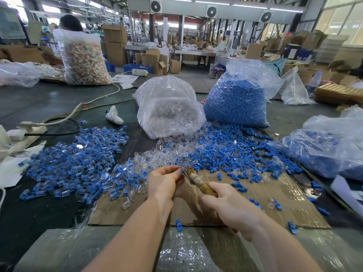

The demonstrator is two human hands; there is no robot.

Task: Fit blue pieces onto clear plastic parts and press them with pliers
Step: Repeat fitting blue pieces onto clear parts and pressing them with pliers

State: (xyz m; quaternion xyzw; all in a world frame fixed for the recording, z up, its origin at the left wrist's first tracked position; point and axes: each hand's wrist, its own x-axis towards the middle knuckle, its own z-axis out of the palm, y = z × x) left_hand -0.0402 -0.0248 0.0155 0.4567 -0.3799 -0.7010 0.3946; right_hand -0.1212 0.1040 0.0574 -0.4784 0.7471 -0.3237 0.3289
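Blue and clear plastic covered most of the dark floor (39,107). Far on the left a tall sack of pale and orange bits (84,59) stood upright, with a person (70,23) seated behind it. Right of the middle stood a sack of blue pieces (237,101), its top open, and just to its left a clear bag of clear plastic parts (169,108) leaned against it. Another bag of blue pieces (330,146) lay at the right edge.

A flat sheet of cardboard (265,201) lay near, under the hands, with a few stray blue pieces on it. To its left spread a wide heap of fitted parts (78,163), blue inside clear. Beyond the cardboard, loose clear parts (159,156) lay in the middle and loose blue pieces (231,154) to the right, the two heaps running into each other.

Over the cardboard's far edge the right hand (229,205) had its fingers wrapped round the yellowish handles of the pliers (198,180), whose nose pointed far and left. The left hand (164,180) met that nose with its fingers curled, pinching something small at the tip; the thing itself was too hidden to make out. Further left, a white power strip (23,132) and its cables lay on the floor.
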